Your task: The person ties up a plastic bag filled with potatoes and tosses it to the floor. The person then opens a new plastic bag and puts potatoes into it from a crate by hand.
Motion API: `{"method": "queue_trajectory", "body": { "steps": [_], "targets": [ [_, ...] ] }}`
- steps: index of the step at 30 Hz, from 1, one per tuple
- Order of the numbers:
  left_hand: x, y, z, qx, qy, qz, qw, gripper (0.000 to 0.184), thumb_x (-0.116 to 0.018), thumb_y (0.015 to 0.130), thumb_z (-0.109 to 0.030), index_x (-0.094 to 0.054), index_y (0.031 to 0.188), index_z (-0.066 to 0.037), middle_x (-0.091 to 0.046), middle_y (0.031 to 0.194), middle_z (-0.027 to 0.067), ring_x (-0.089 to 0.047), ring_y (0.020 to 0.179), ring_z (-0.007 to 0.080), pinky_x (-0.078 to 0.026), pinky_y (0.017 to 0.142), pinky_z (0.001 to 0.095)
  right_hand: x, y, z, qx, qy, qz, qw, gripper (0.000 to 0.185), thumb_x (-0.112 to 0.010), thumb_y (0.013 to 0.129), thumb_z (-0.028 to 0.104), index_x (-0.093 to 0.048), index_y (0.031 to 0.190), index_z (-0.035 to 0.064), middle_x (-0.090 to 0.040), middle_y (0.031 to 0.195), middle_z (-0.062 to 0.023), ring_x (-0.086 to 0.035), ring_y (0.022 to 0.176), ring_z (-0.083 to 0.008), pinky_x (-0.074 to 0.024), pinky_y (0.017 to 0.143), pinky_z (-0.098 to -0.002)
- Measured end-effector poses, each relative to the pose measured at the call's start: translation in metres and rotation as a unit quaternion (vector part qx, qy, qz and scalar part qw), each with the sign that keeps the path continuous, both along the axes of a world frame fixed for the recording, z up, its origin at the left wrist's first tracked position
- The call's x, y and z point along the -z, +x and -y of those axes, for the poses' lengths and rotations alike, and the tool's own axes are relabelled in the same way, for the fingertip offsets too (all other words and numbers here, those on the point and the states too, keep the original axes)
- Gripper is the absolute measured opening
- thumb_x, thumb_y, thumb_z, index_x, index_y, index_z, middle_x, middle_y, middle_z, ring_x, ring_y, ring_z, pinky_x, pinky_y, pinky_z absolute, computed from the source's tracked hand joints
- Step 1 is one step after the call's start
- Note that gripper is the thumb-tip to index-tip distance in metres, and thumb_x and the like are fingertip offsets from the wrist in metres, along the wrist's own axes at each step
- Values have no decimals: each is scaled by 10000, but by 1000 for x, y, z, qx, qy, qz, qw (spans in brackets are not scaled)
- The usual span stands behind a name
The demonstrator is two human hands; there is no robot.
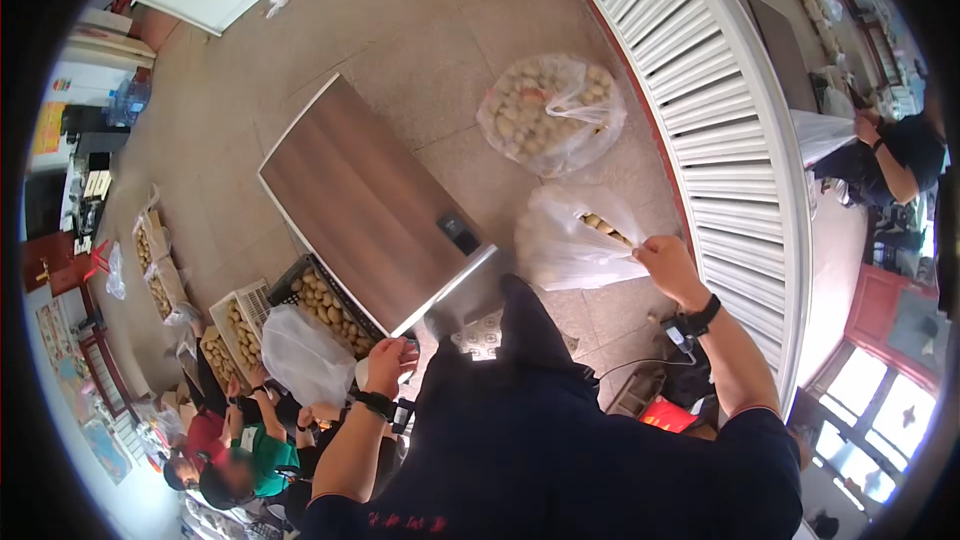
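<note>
Left of the left hand lies a translucent plastic bag, with a black crate of potatoes above it. That hand is curled beside the table corner; whether its fingers grip anything, I cannot tell. Farther right, the right hand pinches the edge of a white bag, potatoes showing through its opening, just left of the fingertips.
</note>
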State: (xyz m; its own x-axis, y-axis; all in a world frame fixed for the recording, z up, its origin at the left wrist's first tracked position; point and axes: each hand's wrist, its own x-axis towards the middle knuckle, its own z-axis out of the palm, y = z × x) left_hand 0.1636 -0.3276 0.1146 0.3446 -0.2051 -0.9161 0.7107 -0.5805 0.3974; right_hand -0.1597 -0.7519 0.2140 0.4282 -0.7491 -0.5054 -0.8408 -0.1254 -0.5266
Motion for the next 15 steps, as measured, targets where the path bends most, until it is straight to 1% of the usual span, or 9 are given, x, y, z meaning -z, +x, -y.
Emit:
{"method": "queue_trajectory", "body": {
  "steps": [3,4,6,7,9,10,12,13,15],
  "targets": [
    [3,-7,-6,0,-10,0,1000,231,-589,934,-251,-597,1015,-35,-657,914,92,-671,765,207,-537,642,317,-75,40,-17,-47,-48,28,997,322,-649,832,253,-633,753,-58,-579,638,-219,-564,563,-315,-418,553,-409],
    [5,-8,-12,-1,-18,-6,1000,228,-596,927,-252,-602,1006,-39,-654,908,88,-671,768,210,-536,644,322,-94,50,-24,-67,-46,31,996,308,-657,833,234,-611,751,-60,-543,601,-194,-548,543,-265,-405,535,-394],
    [8,-12,-22,-17,-55,-12,998,213,-603,919,-246,-607,998,-48,-651,910,84,-667,774,208,-536,658,320,-134,76,-41,-61,-27,66,996,249,-668,833,166,-599,741,-54,-520,565,-120,-506,538,-161,-381,512,-349],
    [11,-13,-28,-11,-55,-9,998,230,-604,915,-258,-606,1016,-52,-650,930,88,-661,787,209,-536,671,324,-147,88,-50,-81,-24,71,994,249,-668,833,166,-599,741,-54,-520,565,-120,-506,538,-161,-381,512,-349],
    [17,-16,-45,-26,-58,-1,998,275,-598,914,-284,-597,1050,-44,-654,968,99,-656,809,213,-533,680,331,-169,110,-68,-55,17,126,990,193,-673,833,102,-594,744,-50,-496,549,-39,-446,547,-76,-344,492,-299],
    [19,-15,-54,-33,-61,0,998,293,-596,914,-292,-594,1065,-41,-656,981,103,-656,816,214,-533,682,333,-184,124,-77,-70,14,130,989,193,-673,833,102,-594,744,-50,-496,549,-39,-446,547,-76,-344,492,-299],
    [17,-13,-72,-54,-67,7,996,301,-590,914,-290,-593,1074,-35,-658,983,105,-658,809,216,-534,679,332,-208,155,-91,-76,39,130,988,157,-669,842,77,-609,755,-39,-502,546,9,-415,525,-48,-321,479,-261],
    [16,-15,-82,-63,-66,7,996,309,-585,915,-289,-592,1084,-30,-661,986,108,-660,801,217,-535,676,332,-205,163,-88,-134,-8,132,982,161,-664,853,91,-620,756,-29,-501,541,20,-429,504,-38,-322,465,-246],
    [20,-19,-109,-97,-70,19,993,312,-581,914,-283,-591,1088,-25,-662,981,112,-663,795,219,-535,668,332,-218,192,-100,-142,11,140,980,161,-659,856,92,-625,750,-24,-504,544,24,-437,505,-39,-325,463,-242]
  ]
}}
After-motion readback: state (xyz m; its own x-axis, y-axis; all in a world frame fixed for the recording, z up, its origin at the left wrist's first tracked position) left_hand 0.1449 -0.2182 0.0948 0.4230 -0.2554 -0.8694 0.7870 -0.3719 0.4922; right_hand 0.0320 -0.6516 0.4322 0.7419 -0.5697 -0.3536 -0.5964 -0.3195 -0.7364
